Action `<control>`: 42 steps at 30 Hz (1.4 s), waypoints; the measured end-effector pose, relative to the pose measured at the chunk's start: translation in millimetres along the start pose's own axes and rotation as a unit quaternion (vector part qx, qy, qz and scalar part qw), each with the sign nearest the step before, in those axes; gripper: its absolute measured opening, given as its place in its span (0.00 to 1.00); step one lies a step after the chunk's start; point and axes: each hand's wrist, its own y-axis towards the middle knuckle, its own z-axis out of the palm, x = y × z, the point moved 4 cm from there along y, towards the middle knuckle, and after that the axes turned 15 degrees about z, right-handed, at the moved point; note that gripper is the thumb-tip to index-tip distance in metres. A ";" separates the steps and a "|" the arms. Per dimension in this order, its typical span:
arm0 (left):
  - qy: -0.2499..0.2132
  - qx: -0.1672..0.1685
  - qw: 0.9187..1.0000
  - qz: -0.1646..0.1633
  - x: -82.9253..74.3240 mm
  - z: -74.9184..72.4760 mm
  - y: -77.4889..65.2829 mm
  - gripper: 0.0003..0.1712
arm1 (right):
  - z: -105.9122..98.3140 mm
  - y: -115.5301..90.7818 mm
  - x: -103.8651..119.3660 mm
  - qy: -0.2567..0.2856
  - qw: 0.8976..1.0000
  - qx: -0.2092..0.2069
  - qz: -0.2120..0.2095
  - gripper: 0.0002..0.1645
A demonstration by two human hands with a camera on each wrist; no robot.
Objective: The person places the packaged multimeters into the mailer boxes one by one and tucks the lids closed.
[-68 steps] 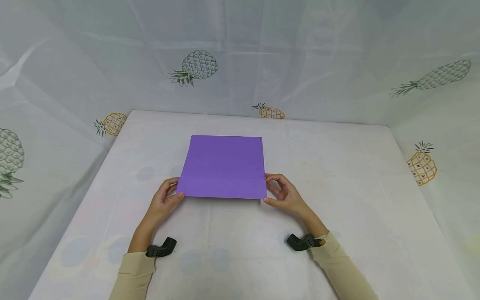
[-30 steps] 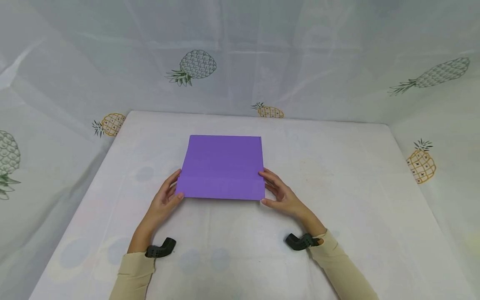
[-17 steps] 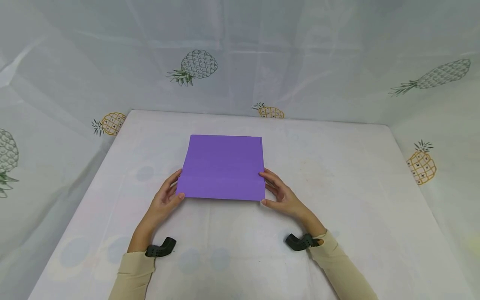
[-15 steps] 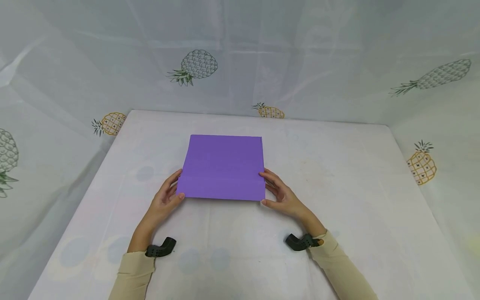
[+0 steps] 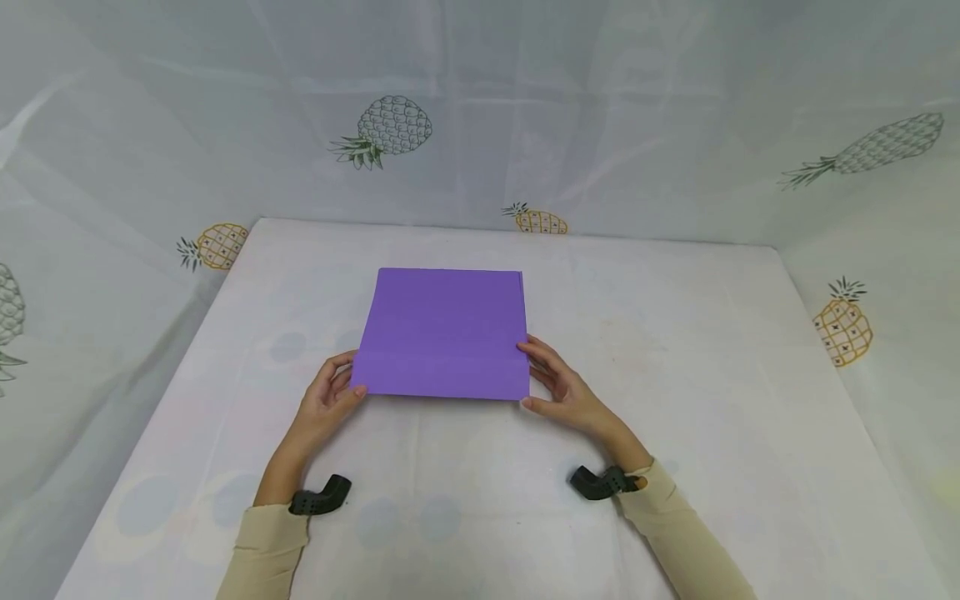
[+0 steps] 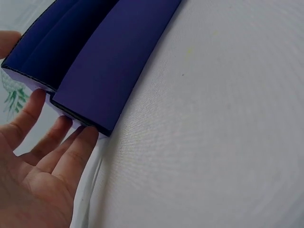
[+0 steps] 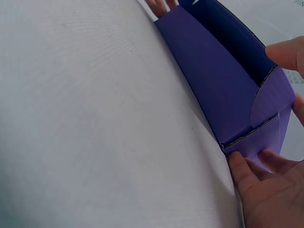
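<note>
A purple cardboard box (image 5: 444,325) lies on the table, its lid tilted so that a gap shows along the near side. In the left wrist view the dark blue inside (image 6: 61,40) appears behind the front panel (image 6: 111,66). My left hand (image 5: 321,407) holds the near left corner, thumb (image 6: 8,43) at the lid's edge and fingers against the side wall. On the opposite corner, my right hand (image 5: 568,398) grips likewise: its thumb (image 7: 287,54) meets the lid edge and its fingers touch the end panels. A curved side flap (image 7: 275,97) stands there.
A white cloth covers the table (image 5: 675,333). Pale sheeting printed with pineapples (image 5: 395,125) hangs behind and at both sides. Each wrist wears a black camera mount (image 5: 321,496).
Over the last half second my left fingers have drawn back toward me along the box's side and bent more. Earlier, my right fingers shifted up along the right edge. The box has stayed put.
</note>
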 end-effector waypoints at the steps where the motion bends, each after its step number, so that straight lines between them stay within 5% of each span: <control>1: 0.000 0.000 1.000 0.000 0.1 -0.2 0.1 0.25 | -0.2 0.1 0.0 0.002 1.000 0.002 -0.001 0.46; 10: -0.015 -0.005 1.000 0.020 0.1 -1.0 1.9 0.28 | -1.3 0.5 -1.4 0.007 1.000 0.011 0.002 0.46; 16: 0.039 -0.001 0.999 0.006 1.5 0.0 2.5 0.32 | -0.9 0.2 -2.1 -0.009 1.000 0.011 0.007 0.43; 24: 0.070 -0.006 0.997 0.043 -0.7 1.8 5.5 0.21 | -2.0 0.4 0.9 -0.003 0.999 0.005 0.031 0.44; 42: 0.053 -0.003 0.998 0.030 -0.8 -0.4 3.5 0.14 | -3.6 -1.5 -0.1 0.021 0.999 0.015 0.035 0.44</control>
